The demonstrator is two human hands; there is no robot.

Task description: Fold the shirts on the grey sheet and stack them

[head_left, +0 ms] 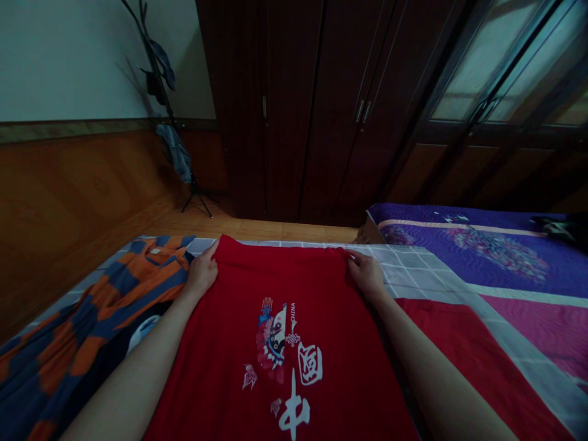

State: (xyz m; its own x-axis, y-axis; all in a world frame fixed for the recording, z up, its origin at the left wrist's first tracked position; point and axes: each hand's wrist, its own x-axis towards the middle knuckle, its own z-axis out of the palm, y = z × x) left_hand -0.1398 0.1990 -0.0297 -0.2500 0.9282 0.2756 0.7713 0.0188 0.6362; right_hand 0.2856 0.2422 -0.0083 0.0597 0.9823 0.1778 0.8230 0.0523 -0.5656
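A red T-shirt (331,318) with a white and multicoloured print is stretched out in front of me, the print reading upside down. My left hand (203,269) pinches its far left corner. At the far right corner, my right hand (366,269) grips the cloth between thumb and fingers. Left of the shirt lies an orange and blue striped garment (119,294), close to my left forearm. Another piece of red cloth (445,331) lies flat under and beside my right forearm.
A grey checked sheet (408,263) covers the surface below. To the right is a bed with a purple floral cover (427,226). Beyond stand a dark wooden wardrobe (294,122) and, at the left, a coat stand (158,73) with hanging items.
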